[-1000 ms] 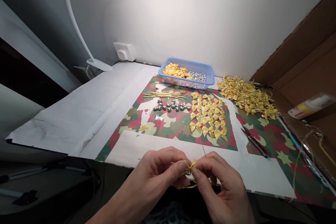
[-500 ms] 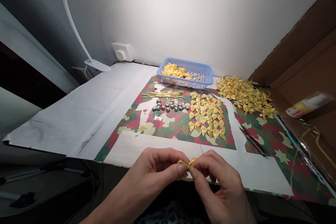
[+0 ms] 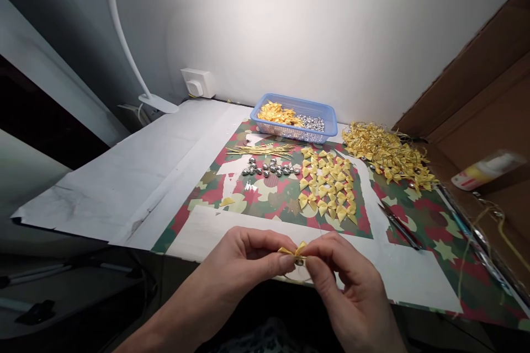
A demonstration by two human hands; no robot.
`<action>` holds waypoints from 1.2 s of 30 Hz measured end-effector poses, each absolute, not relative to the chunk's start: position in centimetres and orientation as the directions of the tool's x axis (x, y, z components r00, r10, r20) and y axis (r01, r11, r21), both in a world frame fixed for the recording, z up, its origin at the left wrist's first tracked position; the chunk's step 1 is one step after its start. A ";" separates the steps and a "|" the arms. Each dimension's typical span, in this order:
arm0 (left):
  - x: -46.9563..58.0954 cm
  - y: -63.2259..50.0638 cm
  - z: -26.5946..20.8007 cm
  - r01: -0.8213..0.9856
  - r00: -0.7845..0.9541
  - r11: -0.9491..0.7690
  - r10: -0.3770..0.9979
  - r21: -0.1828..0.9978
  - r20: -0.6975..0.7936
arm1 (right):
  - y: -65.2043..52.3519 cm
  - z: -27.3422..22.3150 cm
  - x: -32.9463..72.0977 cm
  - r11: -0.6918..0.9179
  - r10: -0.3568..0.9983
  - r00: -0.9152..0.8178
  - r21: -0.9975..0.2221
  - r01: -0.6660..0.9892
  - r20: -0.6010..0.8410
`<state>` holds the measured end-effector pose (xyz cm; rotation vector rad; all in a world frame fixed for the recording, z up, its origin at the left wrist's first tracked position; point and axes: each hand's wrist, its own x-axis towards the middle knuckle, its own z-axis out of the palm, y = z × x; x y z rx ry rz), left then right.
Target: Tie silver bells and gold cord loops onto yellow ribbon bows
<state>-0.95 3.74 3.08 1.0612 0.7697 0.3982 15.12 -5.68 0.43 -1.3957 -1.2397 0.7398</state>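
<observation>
My left hand (image 3: 252, 259) pinches a small yellow ribbon bow (image 3: 301, 247) between thumb and forefinger, just above the table's front edge. Thumb and forefinger of my right hand (image 3: 343, 281) are closed at the bow's right side. Just beneath the bow, a small silver bell (image 3: 300, 261) shows between the fingertips. A thin gold cord (image 3: 296, 280) loops below it. My fingers partly cover both bow and bell. Beyond my hands, several yellow bows (image 3: 327, 182) lie in rows, with loose silver bells (image 3: 271, 167) to their left.
Gold cord lengths (image 3: 265, 150) lie behind the bells. A blue basket (image 3: 331, 116) holds yellow ribbon pieces and small silver bits. To the right are a heap of corded bows (image 3: 385, 154), dark scissors or tweezers (image 3: 399, 226) and a bottle (image 3: 484, 171). A white lamp (image 3: 128, 55) stands left.
My right fingertips have shifted slightly right, away from the left ones. More of the bow and the silver bell now show between them. The view has shifted a little.
</observation>
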 end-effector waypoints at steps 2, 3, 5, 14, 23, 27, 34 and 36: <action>-1.0 3.8 2.9 0.062 0.658 0.441 0.657 0.896 -0.369 | -5.6 0.6 16.0 0.110 0.936 0.306 -0.970 0.216 0.175; -1.0 3.9 2.8 0.068 0.649 0.433 0.665 0.899 -0.369 | -5.6 0.8 16.5 0.104 0.930 0.334 -0.982 0.158 0.152; -1.0 4.1 2.6 0.090 0.637 0.418 0.673 0.904 -0.375 | -5.2 1.6 17.8 0.122 0.918 0.382 -0.992 -0.026 0.103; -1.2 4.0 2.0 0.122 0.640 0.275 0.712 0.954 -0.287 | -1.3 7.4 20.0 0.399 0.860 0.421 -0.894 -0.203 0.288; -1.7 3.3 2.3 0.097 0.678 0.105 0.721 0.990 -0.143 | 1.4 8.8 14.9 0.434 0.894 0.199 -0.886 -0.163 0.401; -2.4 3.3 2.8 0.104 0.609 0.123 0.777 0.987 -0.161 | -0.2 9.1 14.5 0.439 0.873 0.248 -0.898 -0.027 0.419; -3.3 2.9 3.1 0.047 0.539 0.283 0.800 0.958 -0.263 | -1.7 6.0 17.8 0.401 0.799 0.462 -0.914 0.069 0.385; -3.1 2.9 3.0 0.028 0.562 0.280 0.790 0.960 -0.247 | -1.0 5.0 18.5 0.371 0.814 0.464 -0.927 0.047 0.349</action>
